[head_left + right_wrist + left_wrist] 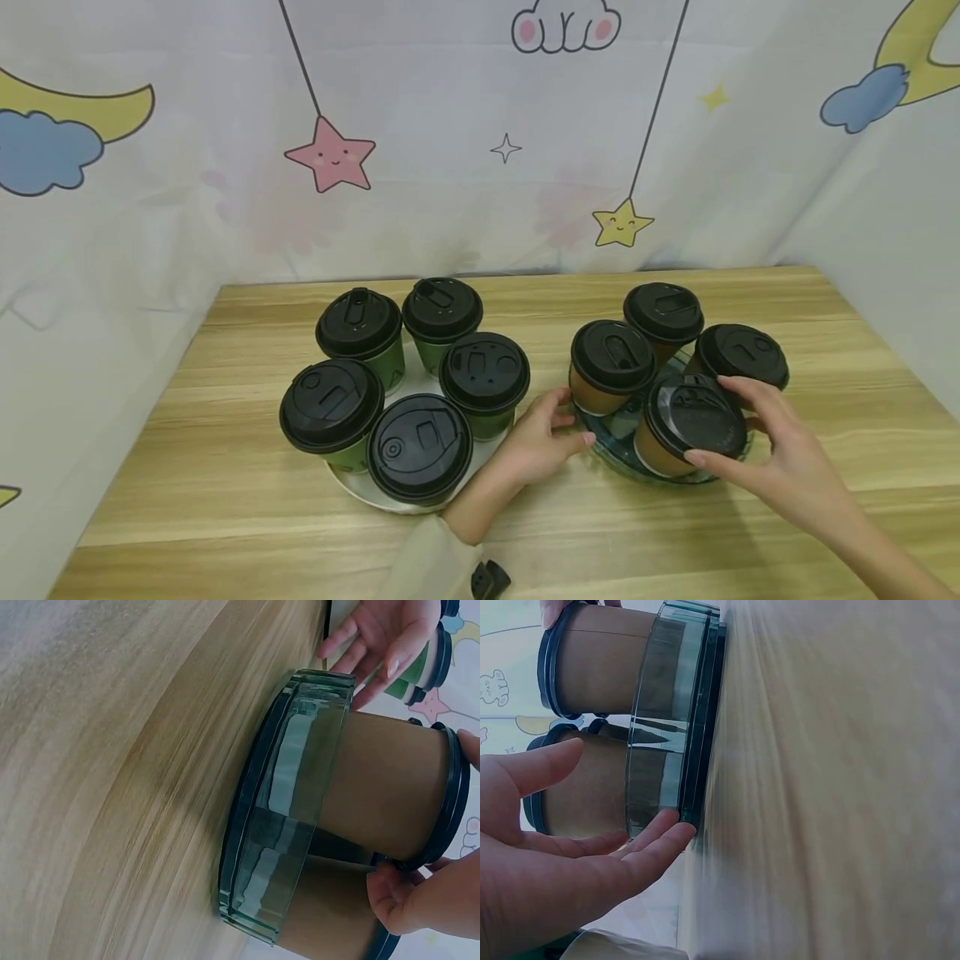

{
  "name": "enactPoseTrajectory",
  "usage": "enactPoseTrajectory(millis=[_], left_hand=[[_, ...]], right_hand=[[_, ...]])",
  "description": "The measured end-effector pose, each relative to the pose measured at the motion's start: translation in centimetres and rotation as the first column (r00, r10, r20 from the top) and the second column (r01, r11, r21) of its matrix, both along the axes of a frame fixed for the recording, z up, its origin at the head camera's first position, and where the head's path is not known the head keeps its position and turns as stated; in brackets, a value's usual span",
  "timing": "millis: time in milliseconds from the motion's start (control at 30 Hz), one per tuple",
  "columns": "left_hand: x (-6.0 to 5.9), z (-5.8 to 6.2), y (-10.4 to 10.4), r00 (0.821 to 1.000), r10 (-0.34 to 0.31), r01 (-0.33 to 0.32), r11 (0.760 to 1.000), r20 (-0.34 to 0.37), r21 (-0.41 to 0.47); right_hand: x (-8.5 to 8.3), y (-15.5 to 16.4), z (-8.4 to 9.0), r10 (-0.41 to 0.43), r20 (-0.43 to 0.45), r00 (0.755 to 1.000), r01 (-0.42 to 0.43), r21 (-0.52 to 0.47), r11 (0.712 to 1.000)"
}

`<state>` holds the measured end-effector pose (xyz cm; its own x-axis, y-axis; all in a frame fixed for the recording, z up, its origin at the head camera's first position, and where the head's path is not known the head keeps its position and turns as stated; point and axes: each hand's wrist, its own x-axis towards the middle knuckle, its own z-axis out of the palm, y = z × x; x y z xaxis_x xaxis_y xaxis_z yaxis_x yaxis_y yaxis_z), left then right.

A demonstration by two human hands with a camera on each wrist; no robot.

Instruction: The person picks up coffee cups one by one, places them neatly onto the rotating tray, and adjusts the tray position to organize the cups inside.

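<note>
Brown paper cup [675,433], black lid, tilted — stands in the glass dish [611,437] toward the desk's right edge, nearest the front of four brown cups. Right hand [780,450] grips its lid rim with curled fingers; left hand [543,433], fingers straight and relaxed, touches the dish's left rim. Five green cups [420,375] on a white plate [390,500] sit left of centre. Risk: the tilted cup may tip over the low dish wall if released crooked — or knock its close neighbours.
</note>
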<state>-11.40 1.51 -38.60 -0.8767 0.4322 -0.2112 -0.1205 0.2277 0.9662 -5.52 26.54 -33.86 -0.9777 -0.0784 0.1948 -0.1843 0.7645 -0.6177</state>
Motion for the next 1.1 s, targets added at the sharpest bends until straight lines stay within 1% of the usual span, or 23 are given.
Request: enactPoseTrajectory(millis=[100, 200, 367, 600, 833, 1100], left_hand=[[0.0, 0.0, 0.0, 1.0, 0.001, -0.001, 1.0, 0.001, -0.007], [0.0, 0.1, -0.1, 1.0, 0.002, -0.002, 1.0, 0.0, -0.01], [0.0, 0.2, -0.1, 1.0, 0.005, -0.005, 1.0, -0.001, -0.007], [0.1, 0.1, -0.1, 1.0, 0.009, -0.009, 1.0, 0.006, 0.006], [0.6, 0.2, -0.1, 1.0, -0.011, 0.01, 0.999, 0.024, 0.037], [1.1, 0.6, -0.1, 1.0, -0.009, 0.008, 1.0, 0.011, 0.023]], right_hand=[[-0.1, 0.0, -0.2, 0.019, -0.055, 0.998, -0.02, -0.008, 1.0], [-0.2, -0.1, -0.2, 0.031, -0.071, 0.997, -0.033, -0.018, 0.999], [-0.3, 0.0, 0.0, 0.043, -0.066, 0.997, -0.044, -0.014, 0.999], [-0.4, 0.1, 0.1, 0.067, -0.058, 0.996, -0.068, -0.007, 0.998], [-0.6, 0.5, 0.3, 0.098, -0.092, 0.991, -0.1, -0.022, 0.995], [-0.7, 1.0, 0.7, 0.106, -0.067, 0.992, -0.106, 0.001, 0.994]])
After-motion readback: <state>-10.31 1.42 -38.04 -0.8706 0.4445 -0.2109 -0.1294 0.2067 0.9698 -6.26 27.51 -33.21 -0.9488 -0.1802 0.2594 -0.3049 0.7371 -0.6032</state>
